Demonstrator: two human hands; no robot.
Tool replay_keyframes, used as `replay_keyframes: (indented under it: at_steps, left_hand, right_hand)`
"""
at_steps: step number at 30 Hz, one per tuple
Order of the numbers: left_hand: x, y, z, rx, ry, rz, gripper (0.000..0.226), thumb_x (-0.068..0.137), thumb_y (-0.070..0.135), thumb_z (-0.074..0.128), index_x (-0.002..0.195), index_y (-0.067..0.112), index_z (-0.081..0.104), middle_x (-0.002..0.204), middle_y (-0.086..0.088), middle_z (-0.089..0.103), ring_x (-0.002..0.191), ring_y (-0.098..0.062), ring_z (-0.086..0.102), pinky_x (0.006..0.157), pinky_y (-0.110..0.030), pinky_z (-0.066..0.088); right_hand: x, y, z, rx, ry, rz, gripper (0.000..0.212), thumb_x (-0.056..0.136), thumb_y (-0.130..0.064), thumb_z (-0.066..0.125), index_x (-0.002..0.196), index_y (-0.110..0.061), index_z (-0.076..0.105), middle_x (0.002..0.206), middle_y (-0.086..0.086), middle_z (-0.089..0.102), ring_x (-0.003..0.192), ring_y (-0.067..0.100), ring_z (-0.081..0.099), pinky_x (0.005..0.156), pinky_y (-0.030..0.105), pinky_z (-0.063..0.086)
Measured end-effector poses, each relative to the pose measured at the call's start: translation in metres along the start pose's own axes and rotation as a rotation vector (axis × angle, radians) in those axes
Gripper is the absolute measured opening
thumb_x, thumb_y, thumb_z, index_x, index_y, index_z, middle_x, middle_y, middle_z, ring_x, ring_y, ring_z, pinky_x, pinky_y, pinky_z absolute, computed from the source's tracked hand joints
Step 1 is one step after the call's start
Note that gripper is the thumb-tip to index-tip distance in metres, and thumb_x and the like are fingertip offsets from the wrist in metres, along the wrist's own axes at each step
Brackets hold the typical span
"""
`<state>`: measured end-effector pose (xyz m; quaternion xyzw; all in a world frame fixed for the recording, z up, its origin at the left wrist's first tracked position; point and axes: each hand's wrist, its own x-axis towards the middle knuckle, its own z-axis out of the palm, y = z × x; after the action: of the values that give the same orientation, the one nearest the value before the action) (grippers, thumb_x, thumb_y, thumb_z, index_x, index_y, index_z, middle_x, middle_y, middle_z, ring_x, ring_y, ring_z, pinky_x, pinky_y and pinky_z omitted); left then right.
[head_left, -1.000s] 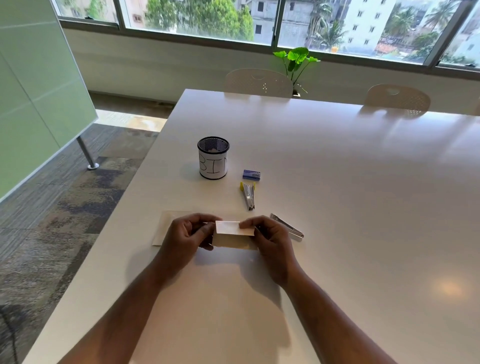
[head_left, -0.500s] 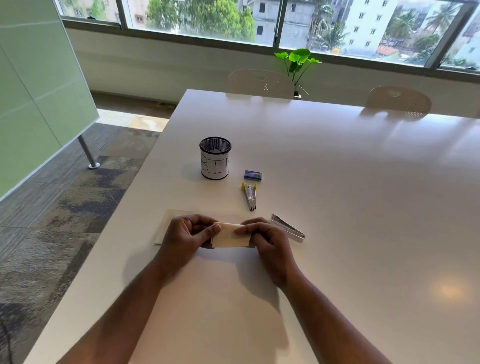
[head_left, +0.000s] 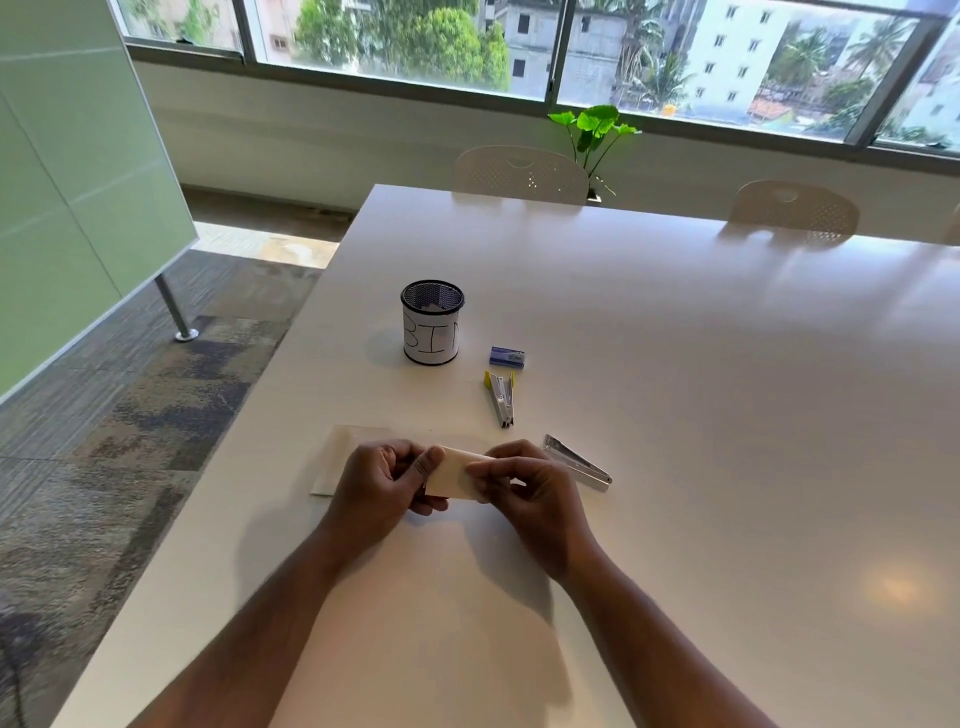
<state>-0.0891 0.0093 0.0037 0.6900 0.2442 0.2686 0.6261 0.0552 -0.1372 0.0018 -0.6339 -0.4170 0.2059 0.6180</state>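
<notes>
Both my hands hold a small folded cream paper (head_left: 453, 479) just above the white table (head_left: 675, 415). My left hand (head_left: 382, 480) pinches its left end with thumb and fingers. Its right end is pinched by my right hand (head_left: 530, 486). A flat cream sheet (head_left: 337, 460) lies on the table under and to the left of my left hand, partly hidden by it.
A black mesh cup labelled BIN (head_left: 431, 323) stands further back. Near it lie a blue staple box (head_left: 507, 357), a small stapler with yellow tabs (head_left: 501, 399) and a metal stapler part (head_left: 576, 462) by my right hand. The table's left edge is close; chairs (head_left: 519, 169) stand behind.
The paper's upper flap has come down, so the piece now looks narrower and folded. Both hands have stayed in place, their fingers shifting over it.
</notes>
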Motion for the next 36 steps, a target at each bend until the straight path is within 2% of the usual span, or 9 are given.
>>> replay_keyframes:
  at_steps: [3,8,13,16,19,25,28,31,36]
  left_hand:
    - [0.001,-0.002,-0.002,-0.017,-0.055,0.019,0.030,0.086,0.023,0.079,0.113,0.014,0.068,0.081,-0.014,0.079,0.072,-0.033,0.079,0.061,-0.031,0.063]
    - [0.002,-0.006,-0.003,-0.067,-0.077,0.017,0.017,0.086,0.029,0.077,0.095,0.015,0.074,0.080,-0.018,0.078,0.071,-0.034,0.078,0.058,-0.027,0.060]
    - [0.003,-0.007,-0.004,-0.040,-0.073,0.028,0.015,0.090,0.033,0.073,0.093,0.019,0.076,0.078,-0.016,0.078,0.068,-0.035,0.078,0.056,-0.029,0.060]
    - [0.002,-0.006,-0.003,-0.037,-0.075,0.035,0.010,0.087,0.032,0.075,0.089,0.022,0.075,0.074,-0.017,0.077,0.066,-0.035,0.077,0.056,-0.030,0.061]
    - [0.000,-0.006,-0.002,-0.036,-0.079,0.026,0.008,0.085,0.031,0.077,0.087,0.023,0.075,0.074,-0.017,0.077,0.067,-0.035,0.078,0.056,-0.030,0.060]
    - [-0.002,-0.003,0.000,-0.043,-0.128,0.039,0.015,0.088,0.034,0.076,0.100,0.026,0.073,0.078,-0.016,0.077,0.071,-0.034,0.078,0.060,-0.033,0.061]
    - [-0.002,-0.002,0.002,-0.039,-0.120,0.039,0.015,0.089,0.034,0.074,0.094,0.020,0.072,0.077,-0.018,0.075,0.069,-0.031,0.076,0.061,-0.034,0.059]
    - [-0.003,-0.003,0.004,-0.014,-0.106,0.047,0.017,0.091,0.036,0.074,0.088,0.020,0.072,0.073,-0.009,0.073,0.066,-0.021,0.071,0.058,-0.031,0.058]
    - [-0.004,-0.004,0.005,0.059,-0.074,0.125,0.014,0.097,0.022,0.071,0.082,0.022,0.072,0.070,0.002,0.067,0.067,-0.010,0.063,0.058,-0.028,0.055]
  right_hand:
    - [0.001,0.003,0.001,-0.017,0.004,-0.009,0.028,0.085,0.005,0.078,0.098,-0.019,0.082,0.102,-0.006,0.068,0.097,0.015,0.068,0.074,0.027,0.060]
    - [0.001,0.006,0.002,-0.069,0.000,0.032,0.044,0.082,0.003,0.077,0.104,-0.035,0.077,0.107,-0.004,0.071,0.098,0.026,0.069,0.075,0.034,0.063]
    - [0.000,0.007,0.002,-0.076,0.003,0.052,0.042,0.081,-0.004,0.081,0.111,-0.033,0.076,0.107,-0.006,0.075,0.093,0.018,0.071,0.074,0.032,0.063]
    - [-0.001,0.004,0.002,-0.081,0.017,0.058,0.031,0.084,-0.023,0.080,0.113,-0.033,0.076,0.105,-0.006,0.076,0.094,0.017,0.073,0.078,0.039,0.064]
    - [0.001,-0.001,0.006,-0.142,0.025,0.051,0.026,0.089,-0.043,0.072,0.108,-0.028,0.079,0.100,-0.009,0.079,0.092,0.011,0.075,0.077,0.034,0.062]
    - [0.002,0.000,0.009,-0.167,0.067,0.058,0.007,0.092,-0.026,0.077,0.092,-0.022,0.083,0.083,-0.012,0.079,0.072,0.002,0.069,0.069,0.030,0.057]
    - [0.001,0.000,0.008,-0.171,0.067,0.061,0.007,0.092,-0.022,0.077,0.087,-0.022,0.082,0.079,-0.012,0.079,0.070,0.002,0.068,0.068,0.031,0.057]
    - [0.001,-0.001,0.009,-0.156,0.045,0.083,0.008,0.092,-0.019,0.077,0.086,-0.018,0.082,0.077,-0.010,0.078,0.068,0.000,0.066,0.066,0.023,0.053]
    - [-0.001,-0.004,0.009,-0.123,0.025,0.094,0.007,0.090,-0.017,0.080,0.085,-0.014,0.082,0.075,-0.007,0.078,0.065,0.000,0.065,0.063,0.021,0.053]
